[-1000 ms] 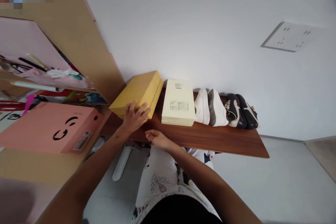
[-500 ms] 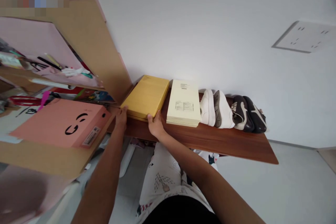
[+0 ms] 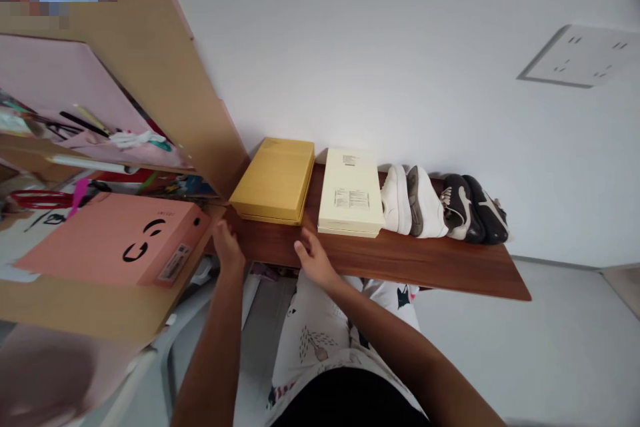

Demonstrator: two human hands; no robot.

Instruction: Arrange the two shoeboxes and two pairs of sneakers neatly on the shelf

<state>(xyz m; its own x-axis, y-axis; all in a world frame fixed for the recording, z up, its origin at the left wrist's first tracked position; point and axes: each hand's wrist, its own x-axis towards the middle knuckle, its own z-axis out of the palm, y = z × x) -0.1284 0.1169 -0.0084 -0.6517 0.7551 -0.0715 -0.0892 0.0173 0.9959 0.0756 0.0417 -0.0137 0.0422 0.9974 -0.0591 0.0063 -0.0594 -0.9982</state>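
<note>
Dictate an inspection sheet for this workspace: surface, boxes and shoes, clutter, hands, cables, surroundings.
Surface: brown wooden shelf against the wall.
Boxes and shoes: closed yellow box, then a cream box, white shoes and black shoes in a row, left to right; a gap separates the boxes.
Clutter: pink box on the tan desk, small mixed items behind it.
Hands: left hand and right hand both open, holding nothing, near the yellow box's front edge.
Cables: red loops on the left may be cord; too unclear to tell.
Surroundings: socket plate on the wall, nothing plugged in.
</note>
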